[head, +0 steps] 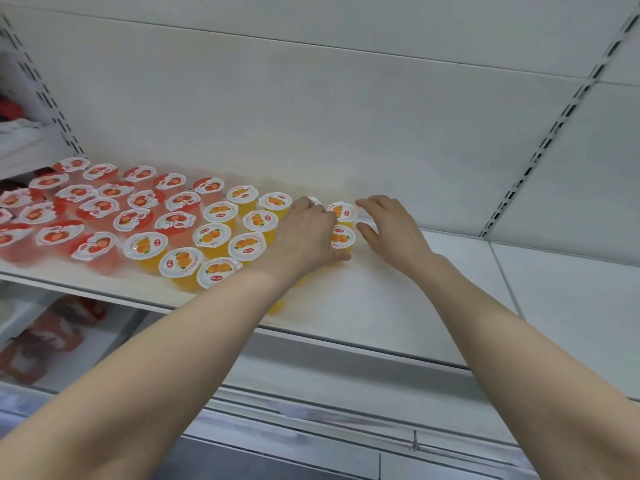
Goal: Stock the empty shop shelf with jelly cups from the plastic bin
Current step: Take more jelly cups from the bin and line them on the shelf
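Both hands reach forward over the white shelf (pixel 363 299), bare forearms stretched out from the bottom corners. Left hand (pixel 308 233) lies palm down over the right end of the orange jelly cups (pixel 211 235), fingers curled down at the back and thumb against the side of one cup; it covers several, and whether it actually clasps any one I cannot tell. Right hand (pixel 388 226) hovers palm down just right of two orange cups (pixel 342 223), fingers loosely spread and slack, thumb angled toward the cups, holding nothing. Those two cups sit between the hands, one behind the other. Orange cups fill the shelf's middle in rough rows, lids white with a picture of orange fruit and a small red oval logo; the lettering is too small and blurred to read. Left of them stand red jelly cups (pixel 98 207) with red-and-white lids showing reddish fruit, text also unreadable, packed close out to the left edge. Shelf surface right of the hands is bare white. Slotted metal uprights (pixel 540 147) run up the white back panel on both sides. Lower left, a lower shelf holds blurred red packages (pixel 45 341). The plastic bin is out of frame.
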